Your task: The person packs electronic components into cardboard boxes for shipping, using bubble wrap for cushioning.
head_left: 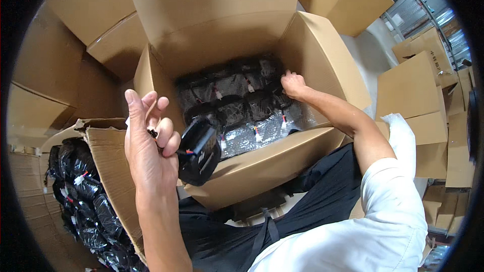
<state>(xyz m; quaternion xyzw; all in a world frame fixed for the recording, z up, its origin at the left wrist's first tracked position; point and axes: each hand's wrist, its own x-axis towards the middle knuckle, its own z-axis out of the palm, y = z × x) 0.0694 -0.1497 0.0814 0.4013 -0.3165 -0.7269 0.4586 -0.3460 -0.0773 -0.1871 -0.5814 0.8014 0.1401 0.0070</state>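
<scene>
My left hand [154, 141] is raised over the near left corner of the open cardboard box [242, 168]. Its fingers are curled around the thin wires of a glossy black plastic part [199, 151], which hangs beside the palm. Inside the box, rows of black parts [232, 111] lie in clear plastic wrap, with small white connectors [258, 137] on coloured wires lying on top. My right hand [292, 83] reaches into the box by its right wall, fingers bent down at the edge of the packed parts. What those fingers grip, if anything, is hidden.
At the lower left, a second open carton [113, 171] holds many plastic-wrapped black parts [93, 196]. Large cardboard boxes [98, 0] stand behind and at left. More cartons [411, 88] are stacked at right, near metal shelving [428, 10]. The box flaps stand up.
</scene>
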